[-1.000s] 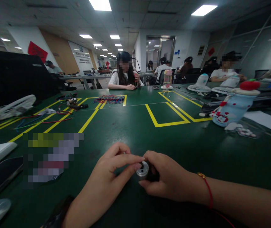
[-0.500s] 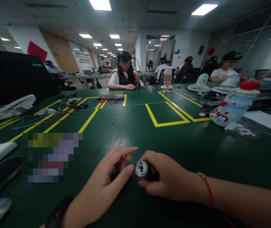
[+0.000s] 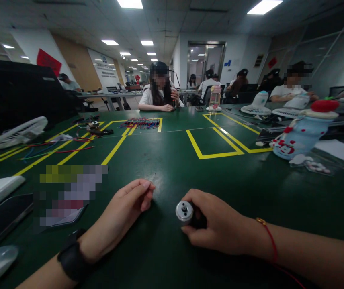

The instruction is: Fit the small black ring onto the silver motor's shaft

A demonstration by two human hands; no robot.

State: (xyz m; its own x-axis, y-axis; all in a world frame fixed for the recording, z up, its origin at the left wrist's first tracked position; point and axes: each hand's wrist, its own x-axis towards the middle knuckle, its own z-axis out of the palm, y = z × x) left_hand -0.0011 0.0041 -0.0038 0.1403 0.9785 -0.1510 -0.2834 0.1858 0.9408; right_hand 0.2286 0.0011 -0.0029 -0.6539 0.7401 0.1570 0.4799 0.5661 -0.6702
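Observation:
My right hand wraps round a small electric motor, holding it upright over the green table. The motor's silver end faces up, with a short shaft at its centre and dark holes beside it; the fingers and shadow cover its lower part. To the left, apart from the motor, my left hand is closed, thumb pressed against the index finger. Whatever may be in that pinch is too small to make out.
A card, partly blurred out, lies left of my left hand. Farther off are loose wires, yellow tape marks and a white fan. A blue bottle stands at the right. Across the table sits a person.
My left hand has drawn back left from the motor, and its spread fingers have closed into a pinch. The right hand still holds the motor; the view has shifted slightly.

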